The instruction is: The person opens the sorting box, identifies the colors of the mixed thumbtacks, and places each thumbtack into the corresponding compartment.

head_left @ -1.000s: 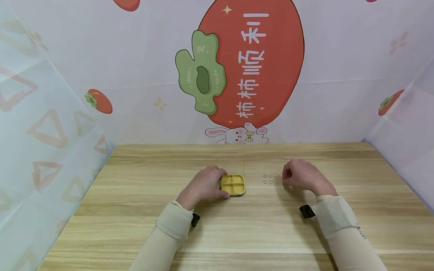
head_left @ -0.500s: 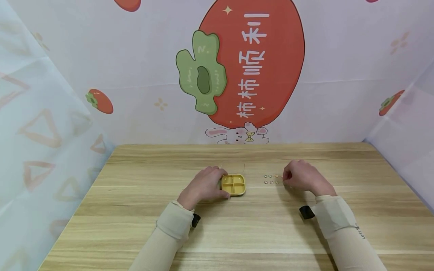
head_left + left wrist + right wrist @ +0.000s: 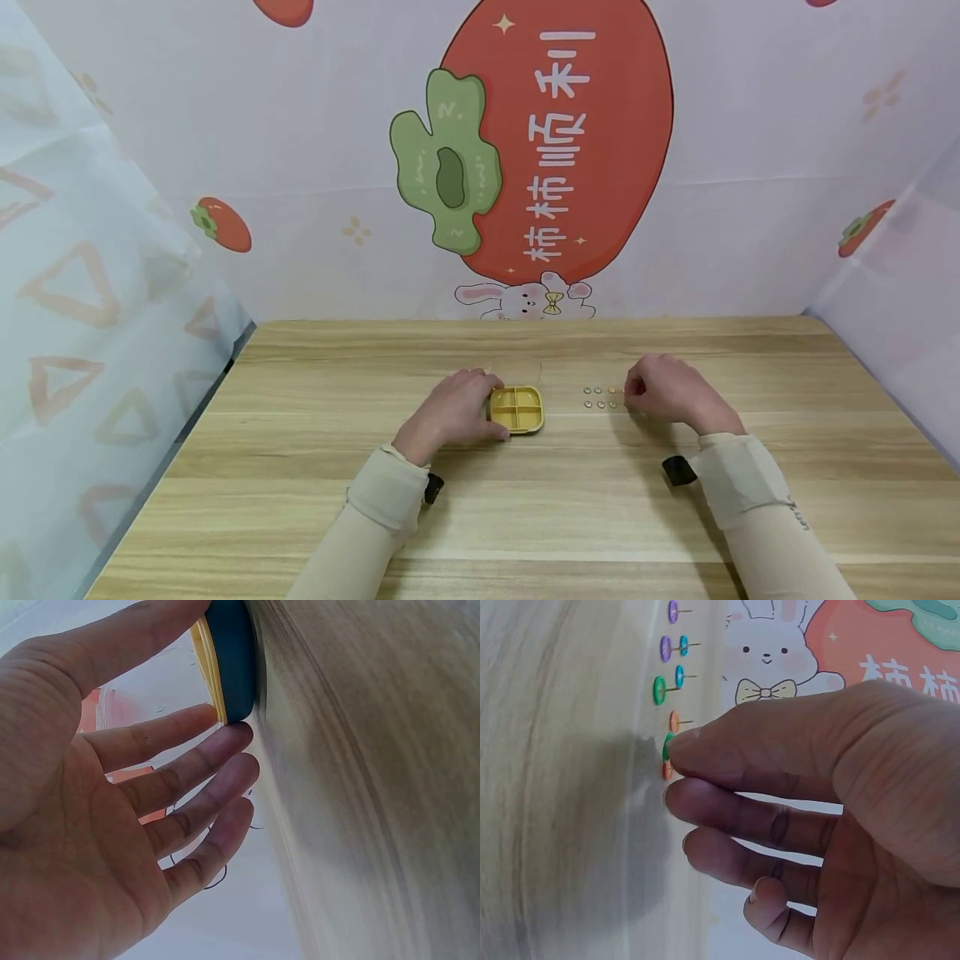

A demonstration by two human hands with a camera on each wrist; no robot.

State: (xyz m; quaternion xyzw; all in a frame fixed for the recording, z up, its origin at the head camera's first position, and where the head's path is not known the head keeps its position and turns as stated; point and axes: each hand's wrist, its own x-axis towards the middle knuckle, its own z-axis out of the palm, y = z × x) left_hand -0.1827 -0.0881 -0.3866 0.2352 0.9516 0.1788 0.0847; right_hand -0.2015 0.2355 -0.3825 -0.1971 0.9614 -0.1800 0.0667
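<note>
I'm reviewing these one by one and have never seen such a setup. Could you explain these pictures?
There is no robot: a person is working barehanded. The wide view comes from a camera worn on the head; the two close ones come from cameras on each wrist, so the table looks tipped sideways there. On it sit a yellow four-compartment tray and two short rows of coloured thumbtacks, points up. The left hand holds the tray between thumb and index finger. The right hand has its fingertips at a green thumbtack, but the thumb hides whether it is pinched.
</note>
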